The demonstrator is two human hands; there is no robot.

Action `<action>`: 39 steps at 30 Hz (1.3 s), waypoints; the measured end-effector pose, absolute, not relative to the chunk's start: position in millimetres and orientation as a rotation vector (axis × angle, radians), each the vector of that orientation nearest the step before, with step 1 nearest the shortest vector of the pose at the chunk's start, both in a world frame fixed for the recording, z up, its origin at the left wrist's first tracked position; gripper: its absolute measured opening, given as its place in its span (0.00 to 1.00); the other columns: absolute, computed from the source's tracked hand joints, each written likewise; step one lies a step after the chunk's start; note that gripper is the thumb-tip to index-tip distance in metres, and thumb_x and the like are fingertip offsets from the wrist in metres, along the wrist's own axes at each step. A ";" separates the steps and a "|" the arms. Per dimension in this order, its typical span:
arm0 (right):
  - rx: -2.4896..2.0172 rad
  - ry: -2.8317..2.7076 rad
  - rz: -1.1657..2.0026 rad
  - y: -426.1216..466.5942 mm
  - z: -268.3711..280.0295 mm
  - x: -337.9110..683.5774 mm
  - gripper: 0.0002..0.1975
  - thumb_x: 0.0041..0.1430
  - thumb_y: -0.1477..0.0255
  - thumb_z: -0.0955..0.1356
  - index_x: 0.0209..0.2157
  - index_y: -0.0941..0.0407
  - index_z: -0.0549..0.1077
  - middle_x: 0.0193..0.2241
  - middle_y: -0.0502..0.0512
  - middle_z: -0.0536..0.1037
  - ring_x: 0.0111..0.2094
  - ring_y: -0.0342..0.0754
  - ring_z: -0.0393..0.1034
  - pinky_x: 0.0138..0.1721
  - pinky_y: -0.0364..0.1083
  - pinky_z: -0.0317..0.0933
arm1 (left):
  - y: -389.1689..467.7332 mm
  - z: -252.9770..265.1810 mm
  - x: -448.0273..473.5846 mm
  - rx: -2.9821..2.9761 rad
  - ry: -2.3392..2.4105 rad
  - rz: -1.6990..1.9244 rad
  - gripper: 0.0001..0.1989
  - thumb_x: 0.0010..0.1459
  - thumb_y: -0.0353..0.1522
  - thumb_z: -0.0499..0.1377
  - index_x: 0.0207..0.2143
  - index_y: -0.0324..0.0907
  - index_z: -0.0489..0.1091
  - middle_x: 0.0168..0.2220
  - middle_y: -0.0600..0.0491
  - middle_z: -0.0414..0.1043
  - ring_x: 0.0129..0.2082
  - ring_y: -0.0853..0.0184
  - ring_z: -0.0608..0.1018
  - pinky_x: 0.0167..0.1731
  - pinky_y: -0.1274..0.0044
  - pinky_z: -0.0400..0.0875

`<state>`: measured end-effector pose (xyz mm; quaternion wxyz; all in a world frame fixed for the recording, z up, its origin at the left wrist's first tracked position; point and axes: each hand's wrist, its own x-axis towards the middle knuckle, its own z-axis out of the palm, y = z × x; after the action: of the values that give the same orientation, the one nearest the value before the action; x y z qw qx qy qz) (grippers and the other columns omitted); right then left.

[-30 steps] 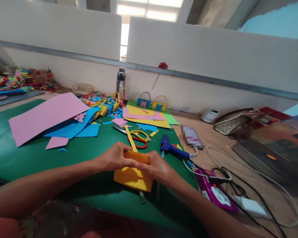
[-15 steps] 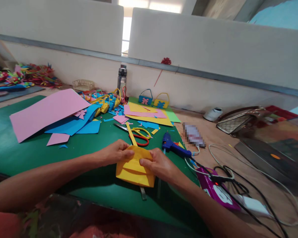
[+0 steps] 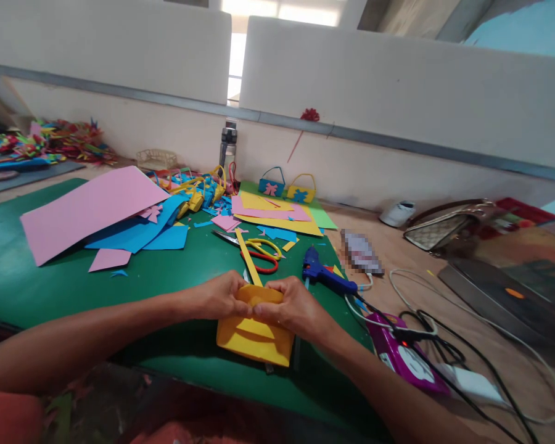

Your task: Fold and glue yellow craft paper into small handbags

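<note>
Yellow bag, its upper edge pinched in both grips; left hand from the left, right hand from the right, thumbs nearly meeting in front; its body lies just below the grips, towards the person, long axis running left to right and dipping slightly rightward; neither hand is clearly nearer; a strip runs from behind it across the scissors, any join hidden; farther right, a glue gun on the green desk; beyond, a blue bag.

left grip / right grip | pinching folded yellow piece | scissors beyond | blue glue gun at right
</note>
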<state>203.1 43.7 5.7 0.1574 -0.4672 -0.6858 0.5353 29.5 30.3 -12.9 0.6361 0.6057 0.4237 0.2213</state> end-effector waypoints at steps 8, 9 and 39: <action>-1.290 -1.994 1.313 47.8 9.8 203.2 0.16 0.50 0.62 0.63 0.18 0.58 0.62 0.16 0.46 0.61 0.17 0.36 0.52 0.16 0.37 0.45 | 33.3 -14.5 24.0 1.364 0.993 0.529 0.08 0.42 0.33 0.60 0.23 0.35 0.69 0.21 0.56 0.70 0.20 0.73 0.69 0.19 0.84 0.62; -1.282 -1.986 1.262 49.6 10.0 203.6 0.18 0.51 0.61 0.62 0.17 0.58 0.60 0.15 0.45 0.58 0.17 0.36 0.50 0.15 0.37 0.43 | 33.6 -14.0 24.2 1.331 0.983 0.534 0.08 0.42 0.32 0.60 0.23 0.35 0.70 0.21 0.56 0.71 0.20 0.73 0.70 0.20 0.84 0.63; -1.239 -2.064 1.247 52.5 19.5 205.4 0.10 0.41 0.66 0.69 0.20 0.59 0.69 0.17 0.46 0.66 0.20 0.39 0.57 0.21 0.39 0.50 | 34.2 -11.0 25.5 1.404 0.979 0.450 0.08 0.41 0.33 0.60 0.22 0.35 0.69 0.21 0.55 0.70 0.19 0.73 0.70 0.19 0.84 0.63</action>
<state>205.4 52.5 19.5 0.2138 -0.4463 -0.7438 0.4493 25.5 34.2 -11.0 0.6334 0.6140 0.4279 0.1967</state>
